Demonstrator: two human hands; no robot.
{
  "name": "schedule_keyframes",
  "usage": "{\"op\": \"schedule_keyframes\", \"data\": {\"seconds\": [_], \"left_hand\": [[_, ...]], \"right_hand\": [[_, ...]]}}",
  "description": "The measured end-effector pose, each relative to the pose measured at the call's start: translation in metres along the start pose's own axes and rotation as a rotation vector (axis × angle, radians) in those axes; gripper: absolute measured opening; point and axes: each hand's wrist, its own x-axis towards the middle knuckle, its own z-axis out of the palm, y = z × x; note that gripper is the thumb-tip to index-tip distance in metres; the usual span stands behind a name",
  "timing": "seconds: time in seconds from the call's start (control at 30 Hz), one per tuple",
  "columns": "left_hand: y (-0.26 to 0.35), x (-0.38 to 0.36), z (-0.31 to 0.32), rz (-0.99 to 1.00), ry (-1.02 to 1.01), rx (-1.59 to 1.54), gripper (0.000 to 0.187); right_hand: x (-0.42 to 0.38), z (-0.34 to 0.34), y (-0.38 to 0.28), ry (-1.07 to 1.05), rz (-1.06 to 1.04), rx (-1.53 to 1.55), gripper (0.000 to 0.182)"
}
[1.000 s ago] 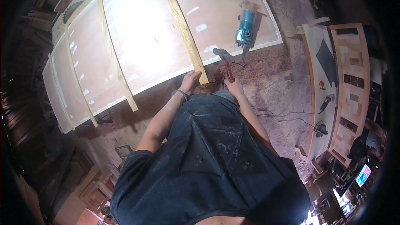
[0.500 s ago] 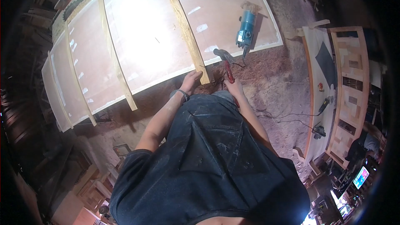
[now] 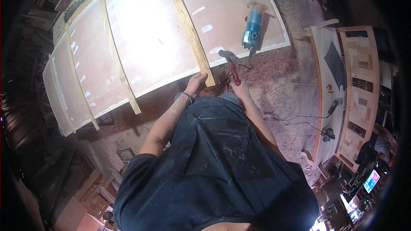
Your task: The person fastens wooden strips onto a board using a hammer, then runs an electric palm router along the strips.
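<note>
My left hand (image 3: 196,84) is at the near end of a wooden strip (image 3: 188,28) that lies across a large pale panel (image 3: 145,47). Its fingers rest against the strip's left side, close to a thin dark nail. To the right, my right hand (image 3: 240,90) is closed round the lower end of a hammer (image 3: 235,73) with a red handle. The dark hammer head is up over the panel's near edge, right of the strip. A teal power tool (image 3: 252,30) lies on the panel further right.
More wooden strips (image 3: 114,51) cross the panel on the left. At the right stand a long board (image 3: 332,72) with tools and cables on it and a patterned wooden door frame (image 3: 361,90). A co-worker (image 3: 381,145) is partly visible at the far right.
</note>
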Motion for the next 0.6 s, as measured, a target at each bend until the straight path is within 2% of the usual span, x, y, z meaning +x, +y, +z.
{"op": "schedule_keyframes", "data": {"seconds": [0.37, 0.6], "left_hand": [[-0.001, 0.001, -0.002, 0.017, -0.018, 0.022, 0.037], [-0.001, 0.002, -0.003, 0.017, -0.015, 0.049, 0.037]], "right_hand": [[0.013, 0.012, 0.017, 0.012, 0.007, -0.014, 0.053], [-0.001, 0.004, 0.002, 0.064, 0.0, -0.053, 0.055]]}}
